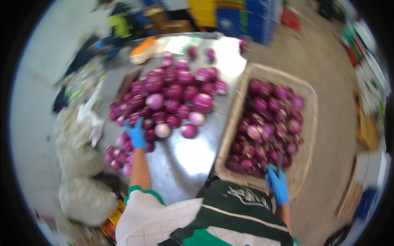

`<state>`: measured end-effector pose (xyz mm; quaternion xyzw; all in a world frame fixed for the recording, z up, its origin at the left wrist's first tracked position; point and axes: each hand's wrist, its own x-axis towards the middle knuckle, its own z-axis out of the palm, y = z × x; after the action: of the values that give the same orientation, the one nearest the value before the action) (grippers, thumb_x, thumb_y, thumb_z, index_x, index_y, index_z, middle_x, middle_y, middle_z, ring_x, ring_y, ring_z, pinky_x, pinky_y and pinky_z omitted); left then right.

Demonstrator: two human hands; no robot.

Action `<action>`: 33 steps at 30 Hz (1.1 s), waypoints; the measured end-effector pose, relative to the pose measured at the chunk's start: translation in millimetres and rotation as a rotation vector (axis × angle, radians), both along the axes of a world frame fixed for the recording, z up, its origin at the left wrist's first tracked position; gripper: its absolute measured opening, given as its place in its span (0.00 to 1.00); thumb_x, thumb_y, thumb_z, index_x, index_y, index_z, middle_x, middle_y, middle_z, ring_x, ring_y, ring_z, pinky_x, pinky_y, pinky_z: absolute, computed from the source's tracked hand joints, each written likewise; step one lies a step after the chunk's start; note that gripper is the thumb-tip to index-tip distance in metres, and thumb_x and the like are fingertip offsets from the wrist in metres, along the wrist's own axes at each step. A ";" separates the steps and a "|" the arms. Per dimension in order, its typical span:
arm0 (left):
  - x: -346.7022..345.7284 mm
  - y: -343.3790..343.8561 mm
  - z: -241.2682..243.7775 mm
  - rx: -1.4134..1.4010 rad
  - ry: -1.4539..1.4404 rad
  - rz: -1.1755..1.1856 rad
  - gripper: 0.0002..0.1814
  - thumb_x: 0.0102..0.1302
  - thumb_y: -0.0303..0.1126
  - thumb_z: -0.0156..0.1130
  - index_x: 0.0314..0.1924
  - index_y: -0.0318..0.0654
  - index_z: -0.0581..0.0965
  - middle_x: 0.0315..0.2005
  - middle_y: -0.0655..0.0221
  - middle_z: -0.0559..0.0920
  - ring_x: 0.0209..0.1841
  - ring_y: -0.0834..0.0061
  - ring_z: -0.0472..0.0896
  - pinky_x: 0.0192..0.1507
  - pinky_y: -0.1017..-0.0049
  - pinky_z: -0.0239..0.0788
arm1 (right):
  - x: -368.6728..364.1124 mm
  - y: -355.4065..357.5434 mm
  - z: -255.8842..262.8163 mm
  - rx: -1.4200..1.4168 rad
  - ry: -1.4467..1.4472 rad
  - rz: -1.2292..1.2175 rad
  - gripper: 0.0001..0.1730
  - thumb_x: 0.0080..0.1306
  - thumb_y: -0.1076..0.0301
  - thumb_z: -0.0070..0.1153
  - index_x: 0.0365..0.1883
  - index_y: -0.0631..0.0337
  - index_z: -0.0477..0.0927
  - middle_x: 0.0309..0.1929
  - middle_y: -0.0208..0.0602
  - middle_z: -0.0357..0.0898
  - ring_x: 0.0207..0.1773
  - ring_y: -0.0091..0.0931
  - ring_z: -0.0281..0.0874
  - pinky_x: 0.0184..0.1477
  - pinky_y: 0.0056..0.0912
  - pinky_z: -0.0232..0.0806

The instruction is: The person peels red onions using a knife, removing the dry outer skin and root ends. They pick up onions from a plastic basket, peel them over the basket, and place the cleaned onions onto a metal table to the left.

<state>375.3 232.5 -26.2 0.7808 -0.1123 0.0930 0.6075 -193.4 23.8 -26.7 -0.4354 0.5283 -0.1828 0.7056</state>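
Peeled red onions (174, 91) lie heaped on a shiny metal table (197, 166). My left hand (136, 135), in a blue glove, reaches to the near left side of the heap with its fingers spread on the onions; whether it grips one cannot be told. Smaller onions (115, 157) lie beside my left forearm. To the right, a plastic crate (312, 123) holds more red onions (267, 123), some with dry skins and roots. My right hand (278, 186), also blue-gloved, is over the crate's near edge and holds a knife (280, 163), its blade pointing at the onions.
Filled plastic sacks (86, 196) stand left of the table. An orange-and-white object (143, 50) lies at the table's far left corner. Blue bins (246, 21) stand beyond it. A person (120, 24) is at the far left. Cardboard (352, 187) lies on the right.
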 end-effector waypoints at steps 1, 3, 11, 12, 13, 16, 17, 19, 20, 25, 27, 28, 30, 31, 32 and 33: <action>15.6 15.6 -9.9 0.125 -0.035 0.048 0.42 0.54 0.39 0.75 0.64 0.30 0.65 0.57 0.57 0.70 0.58 0.63 0.70 0.62 0.66 0.63 | -2.0 0.2 1.8 0.012 -0.015 0.005 0.14 0.72 0.62 0.53 0.51 0.58 0.81 0.25 0.26 0.74 0.18 0.16 0.66 0.19 0.20 0.59; 51.3 51.8 -35.7 0.188 0.065 -0.140 0.43 0.57 0.42 0.74 0.65 0.27 0.64 0.60 0.53 0.70 0.60 0.61 0.70 0.61 0.63 0.65 | -9.6 0.0 5.9 0.021 -0.067 -0.020 0.15 0.74 0.63 0.49 0.52 0.60 0.81 0.26 0.27 0.74 0.19 0.17 0.67 0.21 0.19 0.60; -138.3 -139.6 23.0 0.315 -0.322 -0.701 0.22 0.62 0.21 0.59 0.57 0.27 0.72 0.46 0.65 0.79 0.45 0.73 0.77 0.49 0.74 0.71 | -55.9 35.9 -21.9 0.351 -0.316 -0.599 0.18 0.72 0.63 0.47 0.49 0.66 0.80 0.25 0.27 0.73 0.20 0.18 0.65 0.21 0.20 0.59; -185.6 -161.7 4.5 0.334 -0.212 -0.996 0.22 0.63 0.23 0.58 0.58 0.31 0.72 0.48 0.65 0.79 0.48 0.70 0.77 0.52 0.72 0.70 | -58.4 38.7 -24.3 0.355 -0.340 -0.610 0.18 0.72 0.62 0.47 0.49 0.65 0.81 0.25 0.27 0.73 0.21 0.19 0.65 0.21 0.20 0.59; -233.6 -184.1 -14.0 0.367 -0.060 -1.274 0.23 0.64 0.25 0.57 0.60 0.35 0.72 0.51 0.64 0.78 0.52 0.66 0.77 0.54 0.70 0.70 | -61.1 40.4 -26.5 0.358 -0.368 -0.625 0.18 0.72 0.62 0.47 0.49 0.65 0.81 0.25 0.27 0.73 0.21 0.19 0.66 0.22 0.20 0.59; -334.9 -223.6 -99.2 0.575 -0.324 -1.838 0.23 0.65 0.28 0.56 0.60 0.44 0.73 0.58 0.54 0.73 0.53 0.52 0.77 0.53 0.61 0.73 | -58.0 37.2 -8.1 0.358 -0.326 -0.569 0.18 0.73 0.62 0.46 0.49 0.66 0.81 0.26 0.28 0.73 0.20 0.19 0.67 0.22 0.20 0.60; -347.8 -224.8 -142.4 0.709 -0.370 -1.884 0.24 0.65 0.26 0.55 0.63 0.45 0.71 0.60 0.51 0.71 0.58 0.49 0.75 0.57 0.61 0.71 | -59.7 34.8 -0.8 0.353 -0.303 -0.559 0.18 0.73 0.62 0.46 0.49 0.66 0.80 0.26 0.28 0.73 0.20 0.19 0.67 0.22 0.20 0.60; -362.0 -229.2 -194.4 1.075 -0.312 -1.943 0.25 0.67 0.32 0.54 0.64 0.47 0.70 0.63 0.51 0.69 0.59 0.50 0.74 0.57 0.57 0.71 | -68.6 42.2 4.8 0.308 -0.291 -0.563 0.18 0.73 0.62 0.47 0.50 0.67 0.80 0.27 0.29 0.74 0.20 0.19 0.67 0.23 0.20 0.62; -364.8 -226.3 -214.0 1.267 -0.297 -1.921 0.29 0.64 0.37 0.57 0.66 0.48 0.68 0.64 0.52 0.68 0.59 0.51 0.75 0.58 0.56 0.70 | -73.6 47.0 4.9 0.283 -0.258 -0.564 0.18 0.73 0.63 0.47 0.50 0.67 0.79 0.27 0.29 0.74 0.20 0.19 0.67 0.22 0.20 0.62; -418.7 -261.7 -206.2 2.013 -0.404 -2.035 0.43 0.56 0.43 0.63 0.72 0.46 0.59 0.67 0.47 0.63 0.60 0.53 0.75 0.59 0.59 0.71 | -98.7 71.0 -2.3 0.272 -0.167 -0.659 0.17 0.73 0.65 0.47 0.51 0.67 0.79 0.27 0.30 0.74 0.19 0.19 0.67 0.22 0.20 0.62; -423.2 -262.7 -202.7 2.072 -0.400 -2.032 0.45 0.54 0.41 0.64 0.72 0.45 0.57 0.66 0.47 0.64 0.59 0.52 0.75 0.58 0.59 0.72 | -101.4 70.1 2.6 0.291 -0.162 -0.669 0.17 0.72 0.66 0.47 0.51 0.67 0.79 0.27 0.31 0.74 0.19 0.19 0.66 0.22 0.19 0.61; -420.9 -257.9 -202.6 2.057 -0.349 -1.999 0.46 0.54 0.40 0.65 0.72 0.45 0.56 0.65 0.48 0.66 0.58 0.51 0.76 0.58 0.59 0.72 | -101.1 68.2 5.3 0.297 -0.162 -0.674 0.17 0.71 0.66 0.47 0.51 0.67 0.79 0.27 0.31 0.74 0.18 0.19 0.65 0.21 0.19 0.60; -415.4 -246.9 -204.5 1.985 -0.283 -1.958 0.46 0.54 0.36 0.65 0.71 0.45 0.54 0.62 0.49 0.69 0.57 0.49 0.76 0.57 0.58 0.72 | -97.5 62.3 7.9 0.262 -0.156 -0.654 0.16 0.71 0.66 0.47 0.50 0.67 0.79 0.27 0.31 0.74 0.18 0.19 0.66 0.21 0.19 0.60; -412.5 -242.0 -208.6 1.937 -0.261 -1.947 0.46 0.54 0.35 0.65 0.71 0.45 0.55 0.63 0.48 0.69 0.58 0.48 0.76 0.57 0.58 0.72 | -94.7 58.9 9.4 0.244 -0.151 -0.645 0.16 0.72 0.66 0.47 0.50 0.67 0.79 0.26 0.31 0.74 0.18 0.19 0.66 0.21 0.19 0.60; -409.4 -236.6 -213.0 1.887 -0.237 -1.935 0.45 0.54 0.35 0.65 0.71 0.44 0.55 0.63 0.47 0.68 0.59 0.48 0.75 0.57 0.57 0.71 | -91.1 55.4 12.1 0.246 -0.146 -0.615 0.16 0.72 0.65 0.47 0.50 0.66 0.79 0.26 0.31 0.74 0.18 0.19 0.66 0.21 0.19 0.60; -407.0 -231.8 -215.3 1.836 -0.215 -1.921 0.45 0.55 0.34 0.65 0.71 0.44 0.55 0.64 0.47 0.68 0.59 0.47 0.75 0.57 0.57 0.71 | -88.1 51.2 15.0 0.246 -0.142 -0.584 0.16 0.72 0.65 0.46 0.51 0.66 0.79 0.26 0.31 0.75 0.18 0.18 0.67 0.21 0.19 0.60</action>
<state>-31.7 0.6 -241.6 0.5047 -0.6830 -0.4176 -0.3231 -281.4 75.1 -11.7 -0.1630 0.5985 -0.3421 0.7058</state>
